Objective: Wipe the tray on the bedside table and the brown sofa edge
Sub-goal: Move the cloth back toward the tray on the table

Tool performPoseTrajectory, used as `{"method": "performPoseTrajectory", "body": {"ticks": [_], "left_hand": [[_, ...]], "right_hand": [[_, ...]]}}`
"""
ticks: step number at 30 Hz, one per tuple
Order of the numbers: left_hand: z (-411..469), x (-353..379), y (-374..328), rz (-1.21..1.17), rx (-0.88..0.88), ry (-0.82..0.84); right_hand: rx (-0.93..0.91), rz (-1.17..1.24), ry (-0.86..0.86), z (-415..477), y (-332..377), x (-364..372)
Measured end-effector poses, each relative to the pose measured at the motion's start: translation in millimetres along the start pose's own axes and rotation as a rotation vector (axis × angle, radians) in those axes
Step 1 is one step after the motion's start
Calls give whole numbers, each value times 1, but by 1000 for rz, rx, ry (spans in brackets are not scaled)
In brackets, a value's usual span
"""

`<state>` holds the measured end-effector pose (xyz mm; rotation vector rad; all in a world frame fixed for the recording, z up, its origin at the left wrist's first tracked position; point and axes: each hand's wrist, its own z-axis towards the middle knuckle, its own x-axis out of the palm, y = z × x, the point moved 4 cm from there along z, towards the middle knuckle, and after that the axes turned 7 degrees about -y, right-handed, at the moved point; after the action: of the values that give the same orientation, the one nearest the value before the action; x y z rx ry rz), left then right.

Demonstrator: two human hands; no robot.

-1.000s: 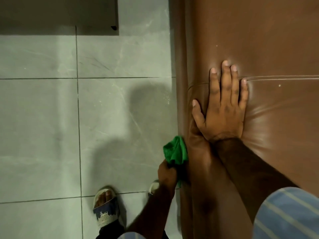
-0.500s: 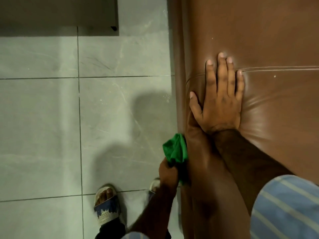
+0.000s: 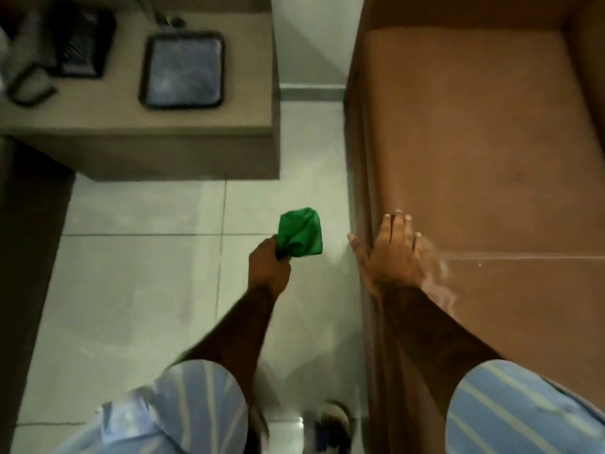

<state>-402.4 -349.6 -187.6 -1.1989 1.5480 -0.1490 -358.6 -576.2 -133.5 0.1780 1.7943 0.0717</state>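
Note:
My left hand [image 3: 268,268] grips a bunched green cloth [image 3: 299,233] in the air above the floor, a short way left of the brown sofa [image 3: 474,152]. Flat on the sofa's left edge [image 3: 361,198] lies my right hand [image 3: 391,252], fingers spread and thumb hanging over the side. A dark rectangular tray [image 3: 183,72] with a raised rim sits on the beige bedside table [image 3: 137,129] at the upper left, well beyond both hands.
Dark objects [image 3: 78,44] and a black loop-shaped item [image 3: 29,85] lie on the bedside table left of the tray. Grey tiled floor [image 3: 137,290] fills the gap between table and sofa. A dark furniture edge [image 3: 23,257] runs along the left. My sandalled foot [image 3: 330,427] shows at the bottom.
The view has pulled back and tilted up, bringing the table and tray into sight. My left hand has lifted the cloth off the sofa's side and moved it left, away from the sofa.

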Motion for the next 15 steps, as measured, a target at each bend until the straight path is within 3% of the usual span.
{"method": "performPoseTrajectory", "body": {"ticks": [8,15], "left_hand": [[137,-230,-90,97,127,-111],[244,-337,-131,277,315,-91]], "right_hand": [[-256,108,-14,92,195,-121],[-248,123,35,173,302,-145]]}}
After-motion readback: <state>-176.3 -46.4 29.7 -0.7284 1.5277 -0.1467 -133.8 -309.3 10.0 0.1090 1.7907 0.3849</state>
